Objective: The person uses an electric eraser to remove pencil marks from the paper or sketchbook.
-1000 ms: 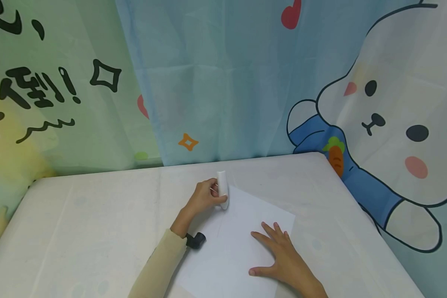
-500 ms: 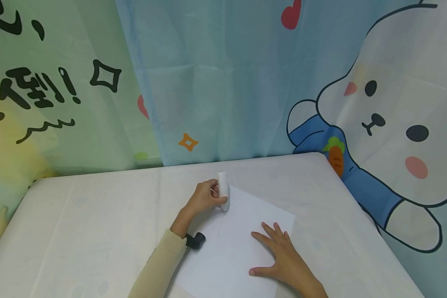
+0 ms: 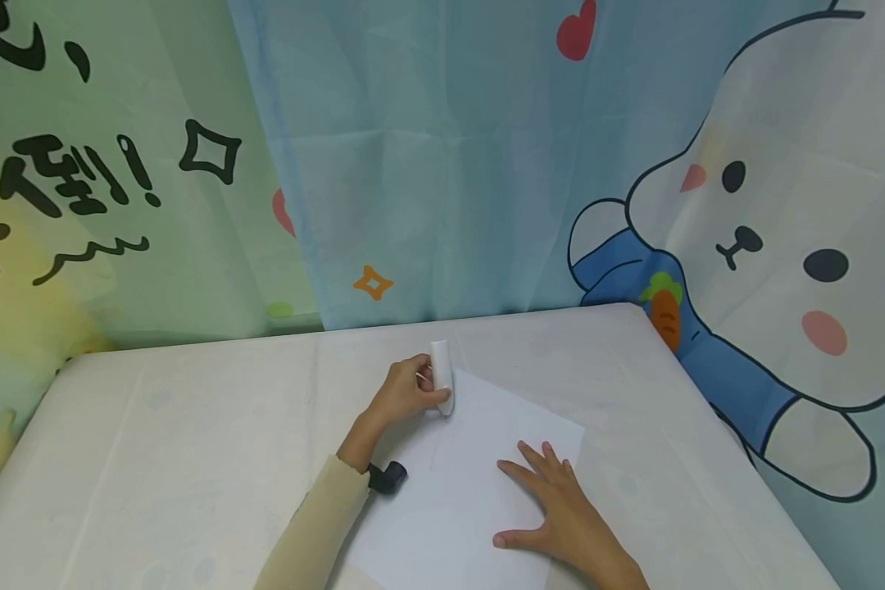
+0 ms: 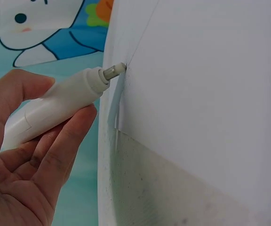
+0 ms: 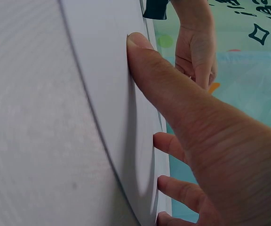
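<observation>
My left hand point(image 3: 407, 385) grips a white electric eraser point(image 3: 442, 378) near the far-left corner of a white sheet of paper point(image 3: 457, 475). In the left wrist view, thumb and fingers wrap the eraser's body point(image 4: 55, 108), and its narrow tip point(image 4: 115, 70) points down to the paper's surface. My right hand point(image 3: 560, 516) lies spread on the right part of the sheet, thumb apart from the fingers. The right wrist view shows its thumb point(image 5: 147, 59) and fingertips resting on the paper. No marks show on the sheet.
A white-covered table point(image 3: 192, 459) carries the paper. Behind it hangs a printed curtain point(image 3: 428, 164) with a rabbit figure and lettering. A black wrist camera point(image 3: 388, 477) sits at the left sleeve's cuff, over the sheet's left edge.
The electric eraser shifts only very slightly at the same spot on the paper. Both hands stay in place.
</observation>
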The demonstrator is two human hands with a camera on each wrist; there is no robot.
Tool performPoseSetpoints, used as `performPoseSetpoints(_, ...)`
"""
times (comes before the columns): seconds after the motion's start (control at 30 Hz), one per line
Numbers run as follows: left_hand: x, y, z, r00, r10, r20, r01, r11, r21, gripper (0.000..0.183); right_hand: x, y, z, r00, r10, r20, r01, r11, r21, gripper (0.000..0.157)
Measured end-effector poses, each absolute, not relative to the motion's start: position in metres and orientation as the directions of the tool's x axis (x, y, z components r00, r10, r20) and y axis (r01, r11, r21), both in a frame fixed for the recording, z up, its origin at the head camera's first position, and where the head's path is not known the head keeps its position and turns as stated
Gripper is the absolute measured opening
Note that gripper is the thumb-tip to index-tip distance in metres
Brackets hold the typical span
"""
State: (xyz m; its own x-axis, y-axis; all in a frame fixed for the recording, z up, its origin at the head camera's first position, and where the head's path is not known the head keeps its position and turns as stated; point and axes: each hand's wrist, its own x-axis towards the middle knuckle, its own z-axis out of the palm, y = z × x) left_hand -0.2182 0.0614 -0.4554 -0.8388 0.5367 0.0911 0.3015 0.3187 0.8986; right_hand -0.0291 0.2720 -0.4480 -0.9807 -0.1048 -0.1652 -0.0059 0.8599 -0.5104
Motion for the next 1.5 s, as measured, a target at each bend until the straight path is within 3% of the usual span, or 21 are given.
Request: performPoseSetpoints(1.5, -0.2178, 0.0589, -0.4539, -0.813, 0.579, 0.062, 0.297, 0.321, 0.899, 0.026, -0.0293, 0.2716, -0.4482, -0.981, -0.100, -0.165, -0.002, 0.861, -0.508, 0.093)
